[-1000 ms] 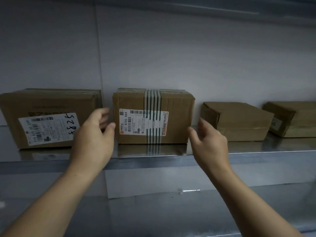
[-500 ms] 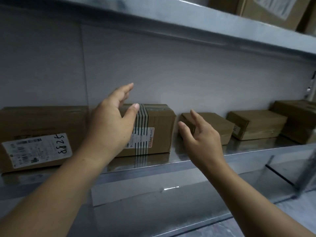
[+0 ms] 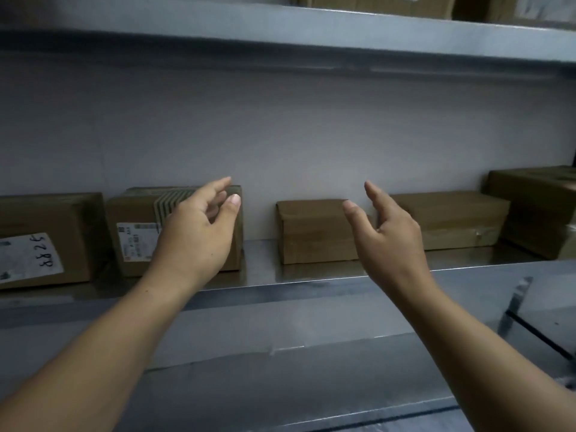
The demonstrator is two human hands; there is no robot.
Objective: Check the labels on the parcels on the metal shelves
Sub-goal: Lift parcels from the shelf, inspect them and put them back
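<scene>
Several brown cardboard parcels stand in a row on a metal shelf [image 3: 311, 282]. A small plain parcel [image 3: 311, 232] with no label on its visible faces sits between my two hands. My left hand [image 3: 199, 232] hovers open in front of a taped parcel [image 3: 137, 213], hiding the right part of its white label [image 3: 137, 241]. My right hand [image 3: 389, 241] is open in the air, covering the small parcel's right end. At far left a parcel [image 3: 46, 219] shows a label [image 3: 28, 257] with "3288" handwritten on it.
Two more parcels stand to the right, a flat parcel [image 3: 452, 219] and a larger parcel [image 3: 536, 207] at the frame edge. An upper shelf [image 3: 280, 23] carries more boxes. A pale wall backs the shelf. A lower metal surface [image 3: 311, 385] lies below.
The view has shifted right along the shelf. Both hands moved right, from flanking the taped parcel to flanking the small plain one. Neither hand took hold of anything.
</scene>
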